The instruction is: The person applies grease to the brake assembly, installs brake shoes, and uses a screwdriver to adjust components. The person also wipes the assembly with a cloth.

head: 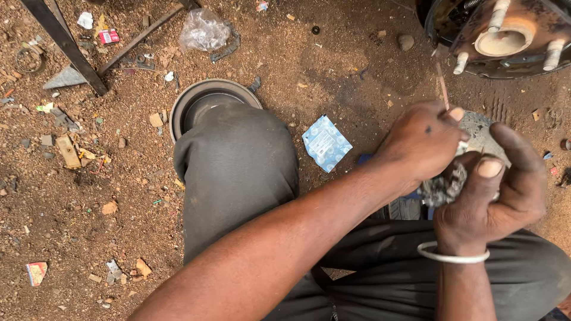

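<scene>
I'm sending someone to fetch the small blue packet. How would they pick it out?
Start from the round metal drum on the dirt by the person's knee. Just right of that knee lies the packet, flat on the ground. It is the only pale blue, square sachet among brown stones and scraps.

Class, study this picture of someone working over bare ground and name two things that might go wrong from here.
The left hand pokes a thin stick at the grimy metal part cupped in the right hand; the stick might snap or slip into a finger. Anything small dropped could vanish among the dirt and debris.
</scene>
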